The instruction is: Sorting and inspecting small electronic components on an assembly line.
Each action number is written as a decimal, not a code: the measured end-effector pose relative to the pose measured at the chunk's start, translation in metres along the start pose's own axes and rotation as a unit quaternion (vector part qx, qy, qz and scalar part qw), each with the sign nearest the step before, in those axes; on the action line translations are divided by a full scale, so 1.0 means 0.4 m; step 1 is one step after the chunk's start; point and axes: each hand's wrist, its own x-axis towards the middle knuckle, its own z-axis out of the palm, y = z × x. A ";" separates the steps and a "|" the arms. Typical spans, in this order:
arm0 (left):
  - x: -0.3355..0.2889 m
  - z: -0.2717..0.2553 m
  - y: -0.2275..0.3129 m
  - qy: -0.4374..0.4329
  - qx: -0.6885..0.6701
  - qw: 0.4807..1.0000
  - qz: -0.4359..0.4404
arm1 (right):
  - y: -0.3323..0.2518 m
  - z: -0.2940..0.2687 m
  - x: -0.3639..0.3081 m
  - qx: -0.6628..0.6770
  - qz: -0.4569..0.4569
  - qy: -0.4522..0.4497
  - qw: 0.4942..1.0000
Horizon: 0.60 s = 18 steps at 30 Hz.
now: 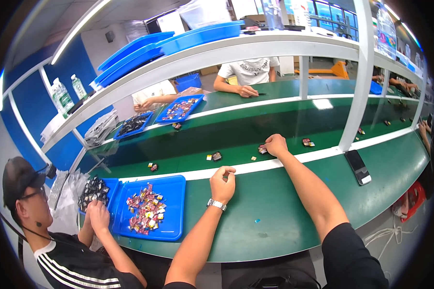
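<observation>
Small red and black bundle [262,150] lies on the long, shiny green belt [275,120], just right of the middle of the frame. Bent fingers of the right hand [276,146] touch it, but I cannot tell if they grip it. The left hand [223,185], near the middle, is curled up by the flat white rail [255,165]; I cannot tell if anything is inside. At lower left, a blue plastic tray [178,212] holds many tiny red, yellow and white pieces [148,212]. A black phone [358,167] lies on the green worktop [284,207] at the right.
</observation>
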 end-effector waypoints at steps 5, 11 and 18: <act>0.044 -0.026 -0.033 0.110 -0.007 0.993 -0.049 | -0.144 0.118 -0.066 -0.065 -0.197 0.049 0.977; 0.055 -0.030 -0.064 0.170 -0.045 0.982 -0.073 | -0.293 0.277 -0.171 -0.061 -0.129 -0.001 0.990; 0.062 -0.033 -0.108 0.157 -0.099 0.976 -0.117 | -0.186 0.243 -0.126 0.167 -0.175 -0.101 0.965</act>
